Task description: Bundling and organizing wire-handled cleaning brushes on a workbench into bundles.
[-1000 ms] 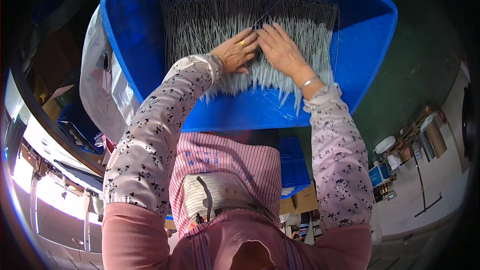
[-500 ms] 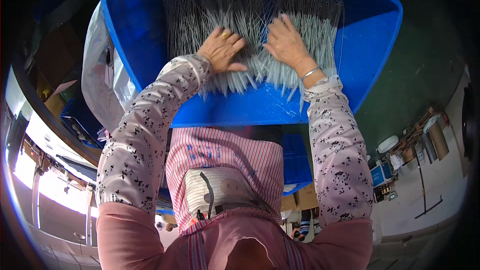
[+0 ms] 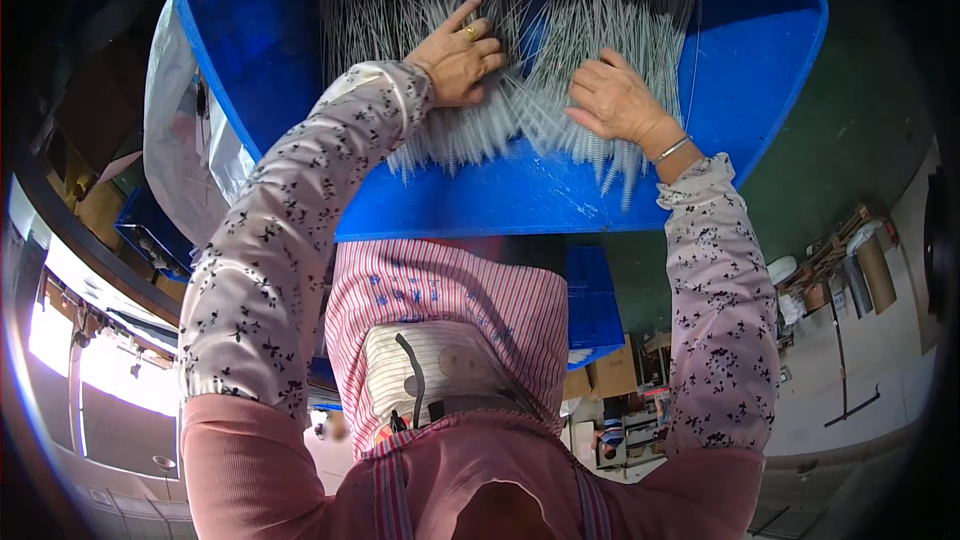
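Observation:
A dense layer of thin wire brushes (image 3: 610,30), with pale bristles and looped dark wire ends, lies in a blue plastic bin (image 3: 450,210). The loops point to the far side and the bristled tips toward me. On the left part of the layer rests my left hand (image 3: 460,58), its index finger stretched out and the others loosely bent. My right hand (image 3: 615,98) lies over the bristles on the right part, fingers bent and thumb apart. Neither hand visibly grips a brush, though the undersides of the fingers are hidden. Between the hands, some brushes lie slanted across each other.
Beyond the bin's left wall hangs a translucent plastic bag (image 3: 175,130). A smaller blue container (image 3: 592,305) and a cardboard box (image 3: 612,370) stand below the bin's near edge. Rolls and other goods (image 3: 870,270) lie along the wall at the right.
My hands have moved apart: the right one went right and toward me, the left slightly right and away. The bin and brushes appear slightly higher in view.

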Tool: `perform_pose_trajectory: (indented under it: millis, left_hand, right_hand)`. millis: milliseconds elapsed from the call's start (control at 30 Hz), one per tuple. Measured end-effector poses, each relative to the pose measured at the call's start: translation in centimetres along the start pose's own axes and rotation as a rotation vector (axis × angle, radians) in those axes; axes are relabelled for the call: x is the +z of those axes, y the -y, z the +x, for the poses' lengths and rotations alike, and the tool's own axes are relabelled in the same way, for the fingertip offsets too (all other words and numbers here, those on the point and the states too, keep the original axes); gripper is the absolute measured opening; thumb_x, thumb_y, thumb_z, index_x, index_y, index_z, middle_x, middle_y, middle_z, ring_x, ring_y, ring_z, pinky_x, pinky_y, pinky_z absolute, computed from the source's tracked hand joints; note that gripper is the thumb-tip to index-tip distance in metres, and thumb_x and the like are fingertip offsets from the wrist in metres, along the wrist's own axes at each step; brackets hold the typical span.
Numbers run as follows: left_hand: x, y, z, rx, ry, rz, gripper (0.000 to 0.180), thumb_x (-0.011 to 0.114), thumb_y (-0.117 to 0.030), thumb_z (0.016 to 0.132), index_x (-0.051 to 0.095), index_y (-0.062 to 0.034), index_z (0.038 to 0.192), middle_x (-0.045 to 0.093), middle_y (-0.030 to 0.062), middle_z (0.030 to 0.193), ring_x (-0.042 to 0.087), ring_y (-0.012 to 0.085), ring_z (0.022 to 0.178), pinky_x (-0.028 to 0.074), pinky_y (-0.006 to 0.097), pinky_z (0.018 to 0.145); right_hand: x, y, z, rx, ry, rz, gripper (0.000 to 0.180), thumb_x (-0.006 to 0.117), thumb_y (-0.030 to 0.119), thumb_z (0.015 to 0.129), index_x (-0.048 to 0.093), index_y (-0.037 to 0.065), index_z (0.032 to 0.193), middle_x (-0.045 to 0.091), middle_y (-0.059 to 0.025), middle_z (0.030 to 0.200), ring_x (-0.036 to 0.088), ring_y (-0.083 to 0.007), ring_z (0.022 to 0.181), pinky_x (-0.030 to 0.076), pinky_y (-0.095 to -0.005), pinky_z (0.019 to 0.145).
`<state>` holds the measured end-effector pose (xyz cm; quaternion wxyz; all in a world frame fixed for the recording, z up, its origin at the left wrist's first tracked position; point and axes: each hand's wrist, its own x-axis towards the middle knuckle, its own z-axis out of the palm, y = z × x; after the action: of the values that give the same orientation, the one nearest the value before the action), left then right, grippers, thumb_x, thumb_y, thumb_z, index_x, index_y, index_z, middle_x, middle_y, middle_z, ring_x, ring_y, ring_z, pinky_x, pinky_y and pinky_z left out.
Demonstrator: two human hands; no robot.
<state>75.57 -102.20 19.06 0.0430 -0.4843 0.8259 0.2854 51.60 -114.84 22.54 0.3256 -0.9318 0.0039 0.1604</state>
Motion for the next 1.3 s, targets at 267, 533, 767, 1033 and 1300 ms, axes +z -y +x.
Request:
perform_pose_trajectory:
  millis: [267,533,767,1033,1300]
  left_hand:
    - [-0.6,0.5,-0.7,0.204,0.002,-0.122,0.045,0.058,-0.03,0.063,0.062,-0.0014,0.097,0.052,0.0129,0.115,0.036,0.0308,0.124,0.013,0.05,0.111]
    - [0.6,0.0,-1.7,0.036,-0.016,-0.251,0.036,0.059,-0.025,0.065,0.054,-0.0051,0.095,0.061,0.0112,0.096,0.047,0.0289,0.112,0.023,0.046,0.107]
    - [-0.2,0.8,-2.0,0.085,0.052,-0.284,0.051,0.053,-0.026,0.065,0.055,-0.0058,0.112,0.061,0.0116,0.096,0.052,0.0302,0.106,0.024,0.048,0.107]
    - [4.8,-2.6,3.7,0.036,-0.062,0.015,0.041,0.042,-0.044,0.089,0.06,-0.012,0.108,0.057,0.0072,0.11,0.047,0.0247,0.111,0.022,0.047,0.104]
    - [1.6,1.8,-3.1,0.361,0.108,-0.234,0.031,0.042,-0.036,0.092,0.06,-0.0111,0.095,0.053,0.0052,0.121,0.033,0.0271,0.129,0.013,0.049,0.112]
  right_hand:
    - [2.1,0.3,4.2,-0.118,-0.206,-0.13,0.013,0.063,0.017,0.074,0.06,0.005,0.078,0.057,-0.008,0.083,0.055,-0.0239,0.088,0.037,-0.0422,0.095]
    - [3.2,-1.9,6.0,0.156,-0.038,-0.232,0.026,0.057,0.029,0.082,0.065,0.004,0.077,0.058,-0.0071,0.083,0.051,-0.0238,0.101,0.028,-0.0402,0.105]
    - [2.6,-2.7,3.5,-0.019,-0.146,-0.103,0.027,0.056,0.028,0.08,0.065,0.004,0.072,0.059,-0.0073,0.083,0.052,-0.0241,0.097,0.025,-0.0417,0.109]
    - [4.3,0.4,2.6,0.009,0.115,-0.002,0.018,0.055,0.019,0.078,0.063,0.004,0.082,0.06,-0.0096,0.086,0.053,-0.0234,0.096,0.03,-0.0414,0.104]
    - [3.1,0.3,0.7,-0.022,0.068,0.009,0.03,0.056,0.028,0.083,0.064,0.0,0.091,0.061,-0.0107,0.099,0.05,-0.0255,0.107,0.026,-0.0416,0.107]
